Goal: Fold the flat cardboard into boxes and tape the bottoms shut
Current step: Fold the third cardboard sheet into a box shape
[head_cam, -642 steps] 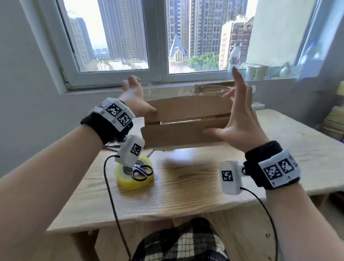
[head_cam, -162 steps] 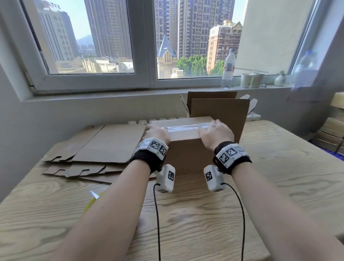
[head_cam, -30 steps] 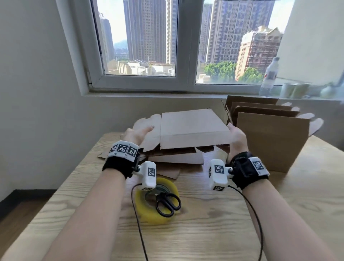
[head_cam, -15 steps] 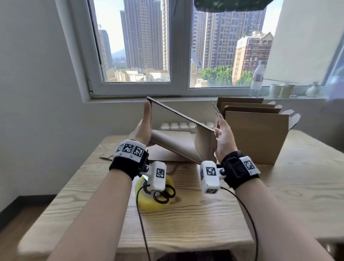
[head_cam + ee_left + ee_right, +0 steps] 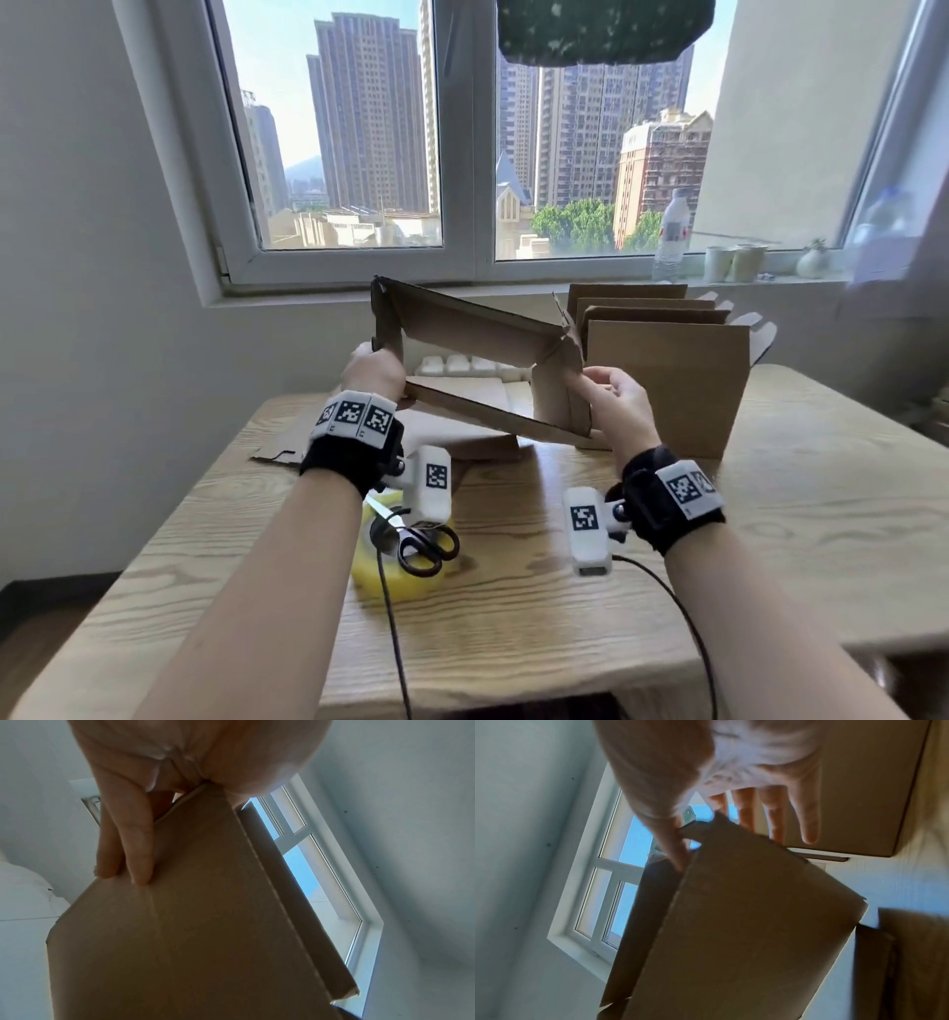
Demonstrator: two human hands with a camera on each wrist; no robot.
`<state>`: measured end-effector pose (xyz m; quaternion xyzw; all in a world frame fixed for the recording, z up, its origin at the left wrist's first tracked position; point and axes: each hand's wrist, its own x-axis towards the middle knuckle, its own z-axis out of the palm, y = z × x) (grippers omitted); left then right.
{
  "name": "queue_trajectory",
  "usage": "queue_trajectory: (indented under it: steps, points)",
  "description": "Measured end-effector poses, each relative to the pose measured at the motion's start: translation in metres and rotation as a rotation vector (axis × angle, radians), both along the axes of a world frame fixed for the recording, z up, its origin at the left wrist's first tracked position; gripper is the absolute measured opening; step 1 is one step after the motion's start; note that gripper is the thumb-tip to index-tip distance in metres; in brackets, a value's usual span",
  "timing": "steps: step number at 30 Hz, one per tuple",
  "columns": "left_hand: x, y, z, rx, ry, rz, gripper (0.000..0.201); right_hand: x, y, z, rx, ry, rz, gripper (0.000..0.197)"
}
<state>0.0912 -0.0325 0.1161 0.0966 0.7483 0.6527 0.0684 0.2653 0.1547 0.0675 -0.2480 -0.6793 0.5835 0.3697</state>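
Observation:
A brown cardboard blank (image 5: 477, 334) hangs above the table, opened into a slanted, parallelogram-shaped tube with both ends open. My left hand (image 5: 375, 370) grips its left edge; in the left wrist view the fingers (image 5: 138, 845) lie on the outer panel (image 5: 205, 923) with the thumb on the other side. My right hand (image 5: 611, 395) holds the short right panel, thumb (image 5: 672, 845) in front and fingers behind the cardboard (image 5: 744, 912). A yellow tape roll (image 5: 395, 570) lies near the front with black scissors (image 5: 426, 545) on top.
Several folded boxes (image 5: 662, 390) stand upright at the right rear of the wooden table (image 5: 565, 616). More flat cardboard (image 5: 287, 452) lies under the held piece. A bottle (image 5: 672, 231) and cups (image 5: 729, 262) are on the windowsill.
The blank was lifted off the flat stack and has spread from nearly flat into a wider open tube. My left hand went from a flat palm to gripping the left edge.

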Motion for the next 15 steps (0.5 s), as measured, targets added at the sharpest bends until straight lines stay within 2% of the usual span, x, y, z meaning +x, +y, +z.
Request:
queue_trajectory:
  steps: [2,4,5,7,10,11,14,15]
  points:
    - [-0.002,0.0,0.002,-0.056,0.009,0.034,0.045,0.004,-0.007,0.0,-0.056,0.089,0.112,0.032]
    - [-0.006,-0.001,0.006,-0.077,-0.003,0.054,0.069,0.003,-0.01,0.0,-0.065,0.18,0.19,0.045]
    - [-0.009,-0.001,0.008,-0.1,-0.005,0.067,0.074,0.001,-0.01,0.0,-0.054,0.222,0.197,0.05]
    - [-0.01,0.001,0.015,-0.115,0.011,0.073,0.08,-0.003,-0.01,0.006,-0.045,0.302,0.183,0.047]
    - [0.003,0.004,0.027,-0.162,0.078,0.004,0.094,-0.009,-0.008,0.02,-0.012,0.379,0.089,0.053]
    - [0.005,0.006,0.027,-0.218,0.104,-0.006,0.093,-0.011,-0.007,0.023,0.013,0.383,0.051,0.054]
    - [0.013,0.012,0.018,-0.394,0.233,0.043,0.071,-0.013,-0.008,0.021,0.113,0.409,-0.036,0.049]
    - [0.017,0.012,0.016,-0.373,0.252,0.046,0.063,-0.012,-0.01,0.017,0.135,0.431,-0.057,0.045]
